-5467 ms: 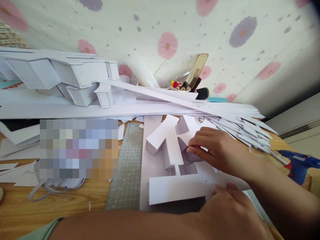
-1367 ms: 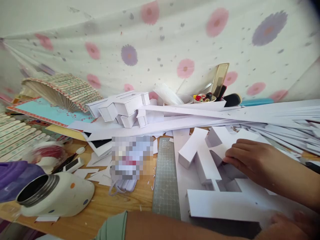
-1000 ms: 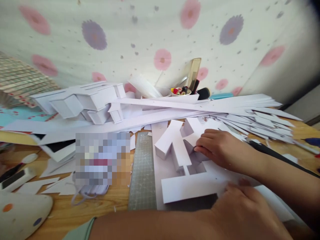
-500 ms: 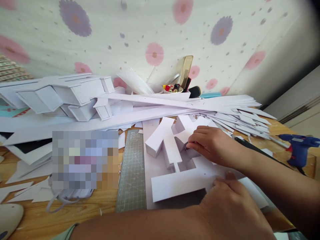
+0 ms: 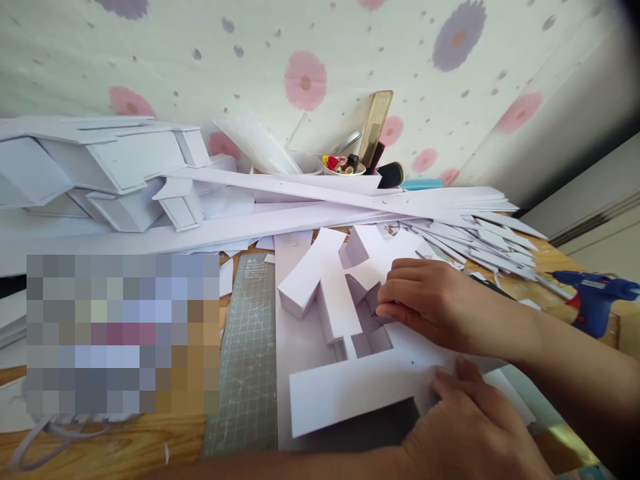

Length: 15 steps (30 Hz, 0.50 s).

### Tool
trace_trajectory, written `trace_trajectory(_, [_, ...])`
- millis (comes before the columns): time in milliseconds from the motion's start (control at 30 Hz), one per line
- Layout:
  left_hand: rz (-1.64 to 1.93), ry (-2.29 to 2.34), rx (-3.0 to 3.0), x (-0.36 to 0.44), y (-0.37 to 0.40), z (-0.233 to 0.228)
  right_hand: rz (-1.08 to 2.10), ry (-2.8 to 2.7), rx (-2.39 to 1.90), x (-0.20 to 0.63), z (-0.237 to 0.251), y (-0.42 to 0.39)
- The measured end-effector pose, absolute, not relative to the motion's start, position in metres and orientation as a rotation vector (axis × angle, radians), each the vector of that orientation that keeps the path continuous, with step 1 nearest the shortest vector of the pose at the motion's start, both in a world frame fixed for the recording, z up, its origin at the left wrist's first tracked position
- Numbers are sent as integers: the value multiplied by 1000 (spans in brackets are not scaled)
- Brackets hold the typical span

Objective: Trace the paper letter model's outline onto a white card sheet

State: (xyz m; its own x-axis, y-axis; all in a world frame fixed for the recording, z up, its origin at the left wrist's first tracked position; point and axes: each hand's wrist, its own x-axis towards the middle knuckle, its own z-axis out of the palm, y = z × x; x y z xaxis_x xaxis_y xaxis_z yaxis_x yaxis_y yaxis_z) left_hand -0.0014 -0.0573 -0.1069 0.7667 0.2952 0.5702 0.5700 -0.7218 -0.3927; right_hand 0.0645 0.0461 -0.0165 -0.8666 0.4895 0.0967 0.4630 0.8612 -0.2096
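Observation:
A white foam-board model [image 5: 345, 293] with raised, branching block shapes lies on a white base sheet over a green cutting mat [image 5: 243, 373]. My right hand [image 5: 425, 300] reaches in from the right, its fingers pinched together at the edge of a recess in the model. Whatever those fingertips hold is hidden. Lower down, my left hand [image 5: 465, 413] rests on the model's long front strip [image 5: 345, 390], fingers lying against its right part. A dark opening shows beneath that strip.
Behind stand a larger white model [image 5: 135, 157] and long white strips [image 5: 310, 223]. Paper offcuts [image 5: 493, 247] are piled at the right, near a blue glue gun [image 5: 595, 300]. A small tub of tools [image 5: 345, 168] stands by the wall. A pixelated patch covers things at the left.
The view has shifted, so the left-hand things sit farther left and nearer. Both hands keep nearly the same places on the model.

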Motion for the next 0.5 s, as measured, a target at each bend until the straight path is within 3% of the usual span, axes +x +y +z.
trace_trajectory(167, [-708, -678, -2335, 0, -60, -114, 359, -2965, -697, 67, -13, 50])
trace_trajectory(400, [-871, -1135, -2080, 10, -74, -138, 405, -2981, -674, 67, -12, 58])
trace_trajectory(500, [-871, -1048, -2048, 9, -75, -148, 379, -3003, -634, 70, -13, 60])
